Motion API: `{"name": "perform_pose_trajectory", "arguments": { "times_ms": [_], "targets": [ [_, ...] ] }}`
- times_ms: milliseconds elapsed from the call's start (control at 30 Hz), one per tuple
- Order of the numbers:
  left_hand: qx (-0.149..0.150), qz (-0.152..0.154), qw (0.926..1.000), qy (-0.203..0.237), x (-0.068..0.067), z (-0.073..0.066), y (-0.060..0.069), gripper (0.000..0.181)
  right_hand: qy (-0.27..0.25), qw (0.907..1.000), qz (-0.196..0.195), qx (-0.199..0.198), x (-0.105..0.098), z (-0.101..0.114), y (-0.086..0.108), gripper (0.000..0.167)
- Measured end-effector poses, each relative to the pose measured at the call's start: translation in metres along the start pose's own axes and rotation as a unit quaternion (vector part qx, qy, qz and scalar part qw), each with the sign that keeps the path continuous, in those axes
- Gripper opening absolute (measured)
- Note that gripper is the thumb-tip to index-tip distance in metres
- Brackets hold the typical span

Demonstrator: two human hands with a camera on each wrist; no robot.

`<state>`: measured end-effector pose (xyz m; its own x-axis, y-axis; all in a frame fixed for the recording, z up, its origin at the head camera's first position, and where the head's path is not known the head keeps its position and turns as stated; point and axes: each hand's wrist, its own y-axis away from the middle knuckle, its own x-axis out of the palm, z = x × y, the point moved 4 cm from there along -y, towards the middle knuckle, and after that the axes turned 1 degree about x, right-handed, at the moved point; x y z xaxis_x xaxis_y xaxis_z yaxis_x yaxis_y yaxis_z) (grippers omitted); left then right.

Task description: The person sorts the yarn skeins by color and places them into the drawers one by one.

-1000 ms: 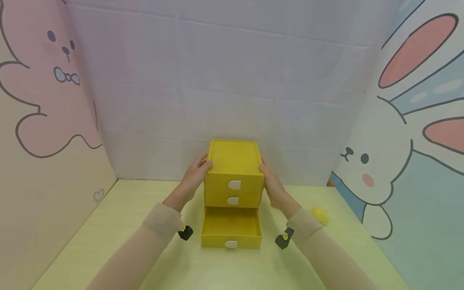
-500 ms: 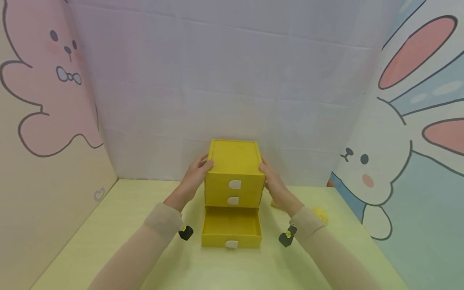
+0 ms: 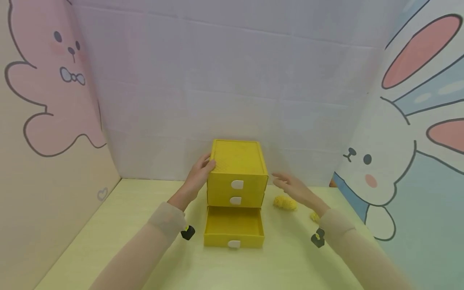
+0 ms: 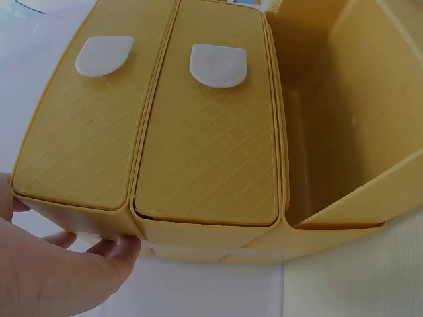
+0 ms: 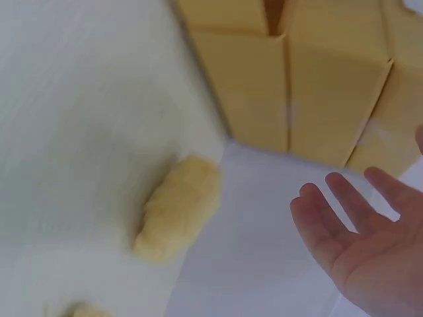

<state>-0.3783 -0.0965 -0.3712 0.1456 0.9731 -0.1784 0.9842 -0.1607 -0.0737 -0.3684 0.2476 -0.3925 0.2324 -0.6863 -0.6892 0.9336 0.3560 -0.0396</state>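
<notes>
A yellow drawer cabinet [image 3: 237,157] stands against the back wall, its upper two drawers closed. The bottom drawer [image 3: 233,240] is pulled out, and nothing shows inside it. My left hand [image 3: 197,175] holds the cabinet's upper left side, thumb at the top edge and fingers along the side panel. To the cabinet's right, my right hand [image 3: 295,189] hovers apart from it with fingers extended, holding nothing. Just below that hand lies a fuzzy yellow oblong thing [image 3: 285,202] on the table. The right wrist view shows the hand [image 5: 373,247] beside this fuzzy thing [image 5: 180,208].
A second fuzzy yellow thing [image 3: 314,217] lies farther right, partly hidden by the right forearm. White cloth [image 3: 232,80] hangs behind the cabinet. Side panels with a pink bear [image 3: 69,100] and a white rabbit [image 3: 380,161] border the pale yellow table [image 3: 145,193].
My right hand has let go of the cabinet's right side and moved right, uncovering the nearer fuzzy yellow thing. The left hand stays on the cabinet.
</notes>
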Motion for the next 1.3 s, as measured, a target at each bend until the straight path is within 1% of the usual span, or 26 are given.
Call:
{"name": "perform_pose_trajectory", "arguments": {
  "times_ms": [100,200,333,467,533,667,767,933,1100,1300],
  "targets": [
    [0.003,0.003,1.0,-0.001,-0.001,0.0,0.001,0.063,0.075,0.9967,-0.004,-0.031,-0.005,-0.015,0.005,0.06],
    [0.005,0.007,1.0,0.0,-0.003,-0.001,0.001,0.063,0.122,0.9917,-0.009,-0.039,-0.007,-0.031,0.007,0.06],
    [0.004,0.014,0.9999,0.003,-0.002,-0.001,0.001,0.064,0.172,0.9849,-0.003,-0.022,-0.005,-0.05,0.007,0.063],
    [0.004,0.018,0.9998,0.004,-0.002,-0.001,0.001,0.063,0.197,0.9803,0.004,-0.001,0.001,-0.064,0.007,0.066],
    [0.008,0.018,0.9998,0.003,-0.001,0.0,0.001,0.062,0.2,0.9797,0.004,0.012,0.003,-0.072,0.006,0.067],
    [0.006,0.014,0.9999,0.004,-0.001,0.0,-0.001,0.063,0.188,0.9816,-0.001,0.033,0.006,-0.09,0.001,0.066],
    [0.005,0.009,0.9999,0.002,-0.001,0.0,-0.001,0.064,0.179,0.983,-0.005,0.041,0.009,-0.097,-0.001,0.063],
    [0.003,0.005,1.0,-0.004,0.001,0.002,-0.003,0.064,0.187,0.9812,-0.009,0.047,0.017,-0.101,0.0,0.058],
    [0.001,0.001,0.9999,-0.01,0.002,0.004,-0.004,0.063,0.207,0.9774,-0.028,0.033,0.023,-0.103,0.0,0.051],
    [0.001,0.003,0.9999,-0.013,0.0,0.002,-0.001,0.064,0.216,0.9752,-0.041,0.022,0.026,-0.099,-0.001,0.05]
  ]
}}
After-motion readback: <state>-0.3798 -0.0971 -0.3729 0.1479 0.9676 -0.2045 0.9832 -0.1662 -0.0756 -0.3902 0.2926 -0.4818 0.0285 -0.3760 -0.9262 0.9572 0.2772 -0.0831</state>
